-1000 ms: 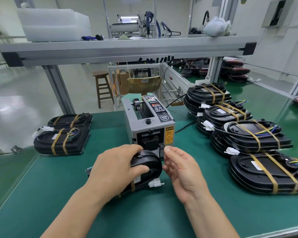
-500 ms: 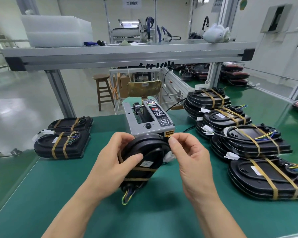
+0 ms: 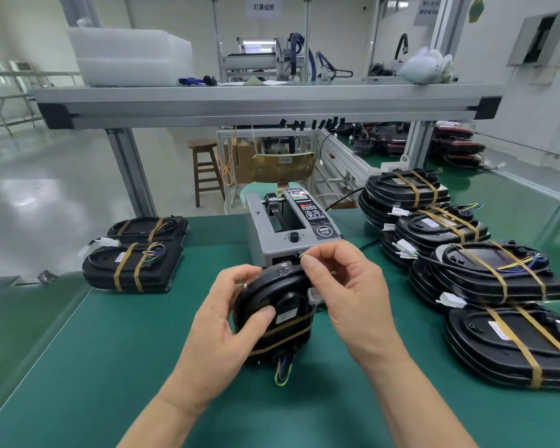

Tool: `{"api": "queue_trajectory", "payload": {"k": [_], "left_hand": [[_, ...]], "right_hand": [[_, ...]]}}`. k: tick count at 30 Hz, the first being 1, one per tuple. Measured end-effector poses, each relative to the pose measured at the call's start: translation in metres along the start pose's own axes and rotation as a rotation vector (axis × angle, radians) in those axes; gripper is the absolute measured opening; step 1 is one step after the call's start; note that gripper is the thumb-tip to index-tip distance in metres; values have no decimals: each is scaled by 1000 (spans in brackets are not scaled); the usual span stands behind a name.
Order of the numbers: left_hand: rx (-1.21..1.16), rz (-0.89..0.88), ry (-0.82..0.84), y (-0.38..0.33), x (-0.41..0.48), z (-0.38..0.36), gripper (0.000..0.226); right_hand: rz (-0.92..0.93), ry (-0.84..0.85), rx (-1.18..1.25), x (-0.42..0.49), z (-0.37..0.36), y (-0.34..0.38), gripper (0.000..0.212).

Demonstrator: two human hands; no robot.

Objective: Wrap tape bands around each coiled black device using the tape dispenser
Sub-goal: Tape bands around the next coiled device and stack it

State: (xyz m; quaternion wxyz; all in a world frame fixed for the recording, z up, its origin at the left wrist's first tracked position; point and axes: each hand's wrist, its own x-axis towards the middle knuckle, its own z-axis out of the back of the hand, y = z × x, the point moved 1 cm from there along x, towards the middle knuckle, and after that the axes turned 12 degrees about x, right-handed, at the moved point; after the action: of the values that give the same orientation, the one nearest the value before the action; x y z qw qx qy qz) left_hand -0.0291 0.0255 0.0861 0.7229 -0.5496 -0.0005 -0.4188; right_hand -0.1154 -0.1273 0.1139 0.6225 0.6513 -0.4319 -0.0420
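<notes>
1. Grey glossy floor (image 3: 46,195) and pale walls make up a workshop. An aluminium shelf (image 3: 265,101) spans above the bench, and a wooden stool (image 3: 204,169) stands beyond it.
2. Green mat (image 3: 110,367) covers the bench: flat, smooth and matte. It is judged to give mild grip, so a device set down should not slide.
3. Banded devices are stacked in a row at the right (image 3: 498,276). A smaller left pile (image 3: 133,266) sits well apart. Each device is crossed by two amber bands.
4. Tape dispenser (image 3: 291,231), a grey box, stands mid-bench with its mouth facing the person, just behind the held device.
5. Coiled black device (image 3: 278,305) is held on edge above the mat.
   - Two tape bands (image 3: 285,324) cross its lower part.
   - Handling, as a judgement: a stiff moulded shell, light enough for one hand, with a smooth and somewhat slippery face. The cable wound round it is likely springy.
   - Best held across the rim so the coil stays clamped, keeping clear of the white connector (image 3: 314,294) and the loose wire ends (image 3: 283,373).
6. Left hand (image 3: 220,321) grips the device, fingers curled behind the rim and thumb pressed on the face.
7. Right hand (image 3: 349,292) has thumb and forefinger pinched together at the device's upper edge; the other fingers are loosely curled.
8. Tape strip (image 3: 301,255) is a small amber sliver in that pinch, mostly hidden. It is judged limp and sticky.
</notes>
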Motion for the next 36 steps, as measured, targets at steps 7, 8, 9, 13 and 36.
{"api": "queue_trajectory", "payload": {"k": [7,8,9,13,36], "left_hand": [[-57,-40,70,-5,3,9,37],[-104,-26,93,-4,5,12,37],[-154,-8,114,-4,6,15,36],[-328,83,192,2,14,24,36],[-75,14,-327,-16,39,-9,10]], "right_hand": [[-5,209,-35,14,1,9,18],[12,255,-49,18,1,11,14],[22,294,-55,22,2,14,12],[-30,378,-8,35,0,13,14],[77,365,0,53,-12,-8,12]]}}
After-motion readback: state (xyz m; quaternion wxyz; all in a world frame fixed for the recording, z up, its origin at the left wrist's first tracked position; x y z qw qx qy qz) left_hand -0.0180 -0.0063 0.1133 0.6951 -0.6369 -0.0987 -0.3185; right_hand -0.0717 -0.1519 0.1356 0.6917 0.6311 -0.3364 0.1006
